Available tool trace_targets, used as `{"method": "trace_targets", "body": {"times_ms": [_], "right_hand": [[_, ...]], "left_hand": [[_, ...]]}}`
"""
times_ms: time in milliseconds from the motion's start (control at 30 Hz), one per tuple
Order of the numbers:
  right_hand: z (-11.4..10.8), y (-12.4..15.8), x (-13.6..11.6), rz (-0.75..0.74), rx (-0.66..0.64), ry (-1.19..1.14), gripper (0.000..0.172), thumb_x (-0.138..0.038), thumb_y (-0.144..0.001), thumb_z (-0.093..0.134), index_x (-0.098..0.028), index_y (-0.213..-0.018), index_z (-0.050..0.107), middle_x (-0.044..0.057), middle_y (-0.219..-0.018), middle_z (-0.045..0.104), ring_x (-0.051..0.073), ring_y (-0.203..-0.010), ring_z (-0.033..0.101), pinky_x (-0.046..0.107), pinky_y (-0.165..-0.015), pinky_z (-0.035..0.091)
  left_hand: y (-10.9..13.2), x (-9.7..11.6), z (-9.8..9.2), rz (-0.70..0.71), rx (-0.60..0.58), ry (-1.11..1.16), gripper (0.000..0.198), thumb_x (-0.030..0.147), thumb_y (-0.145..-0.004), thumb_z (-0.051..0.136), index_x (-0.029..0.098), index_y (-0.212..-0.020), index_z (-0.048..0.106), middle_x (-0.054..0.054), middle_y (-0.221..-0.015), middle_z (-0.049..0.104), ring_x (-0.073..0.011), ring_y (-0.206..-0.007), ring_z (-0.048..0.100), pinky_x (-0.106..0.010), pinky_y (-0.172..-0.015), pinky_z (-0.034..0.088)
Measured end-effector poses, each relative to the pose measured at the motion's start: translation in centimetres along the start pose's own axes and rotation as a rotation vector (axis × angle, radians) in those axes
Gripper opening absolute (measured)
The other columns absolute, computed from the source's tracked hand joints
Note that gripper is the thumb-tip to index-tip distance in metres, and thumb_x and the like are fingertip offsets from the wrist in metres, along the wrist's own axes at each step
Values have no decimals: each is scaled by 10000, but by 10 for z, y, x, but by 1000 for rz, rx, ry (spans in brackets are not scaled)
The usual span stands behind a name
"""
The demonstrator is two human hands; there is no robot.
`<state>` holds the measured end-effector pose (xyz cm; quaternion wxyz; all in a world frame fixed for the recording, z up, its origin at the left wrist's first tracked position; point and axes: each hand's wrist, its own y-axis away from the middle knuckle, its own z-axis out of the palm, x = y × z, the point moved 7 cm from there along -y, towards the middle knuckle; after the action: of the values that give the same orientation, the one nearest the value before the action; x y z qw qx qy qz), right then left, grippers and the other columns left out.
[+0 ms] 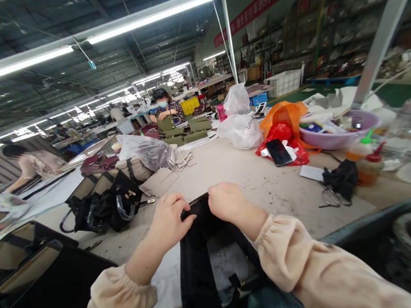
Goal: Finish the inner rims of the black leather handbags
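Fingers of left hand (170,217) pinch the top edge of the black bag (192,280); right hand (226,201) closed on same edge, just beside. Bag lies from fingertips back toward the body, long axis same way; both hands about equally near. Right fingertips turned away, underside lost in dark. Beyond: table (207,165), phone (278,152) on red plastic bag (301,158).

Blk bag (192,278) looks matt cloth, basin (328,141) smooth plstc, phone (278,152) glossy.
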<state>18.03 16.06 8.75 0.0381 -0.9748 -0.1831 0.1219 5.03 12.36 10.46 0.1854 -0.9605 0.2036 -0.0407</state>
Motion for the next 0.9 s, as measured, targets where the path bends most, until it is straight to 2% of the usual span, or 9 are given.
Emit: {"method": "trace_targets", "body": {"times_ms": [133, 300, 533, 667, 767, 900], "right_hand": [[1, 0, 1, 2, 16, 21, 298, -227, -820, 433, -139, -912, 702, 158, -898, 699, 245, -859, 655, 307, -745, 480], [1, 0, 1, 4, 27, 44, 305, -226, -837, 409, -153, -897, 700, 144, -903, 701, 240, -865, 655, 298, -745, 475], [-1, 0, 4, 20, 17, 67, 328, -240, -851, 386, -162, -900, 700, 135, -876, 707, 239, -838, 661, 300, -725, 469], [0, 1, 3, 26, 6, 76, 334, -251, -862, 376, -160, -905, 694, 135, -884, 705, 232, -836, 661, 291, -716, 464], [0, 0, 1, 32, -9, 83, 335, -250, -866, 375, -151, -919, 691, 138, -883, 703, 227, -853, 658, 285, -733, 457], [0, 0, -1, 33, -21, 103, 331, -240, -870, 371, -147, -908, 686, 141, -899, 700, 225, -864, 653, 287, -743, 450]], "left_hand": [[-7, 9, 2, -36, -69, -101, 143, 316, -713, 680, 199, -794, 690, -49, -915, 600, -220, -903, 535, -400, -892, 379], [-17, 11, 8, -55, -136, -109, 70, 229, -729, 647, 202, -712, 709, -45, -864, 603, -211, -863, 532, -388, -839, 392], [-10, 13, 9, 102, -13, 244, 93, 171, -754, 617, 195, -705, 692, -30, -939, 574, -150, -892, 526, -284, -813, 423], [-6, 6, 6, -20, 26, 156, 57, 219, -741, 647, 187, -722, 691, -36, -894, 597, -173, -874, 534, -347, -852, 401], [-8, 7, 4, -91, -11, 22, 157, 353, -718, 689, 202, -754, 711, -46, -865, 621, -217, -889, 529, -428, -895, 352], [-16, 8, 6, -102, -55, 8, 121, 335, -722, 690, 220, -724, 726, -44, -854, 619, -210, -866, 522, -404, -849, 364]]}}
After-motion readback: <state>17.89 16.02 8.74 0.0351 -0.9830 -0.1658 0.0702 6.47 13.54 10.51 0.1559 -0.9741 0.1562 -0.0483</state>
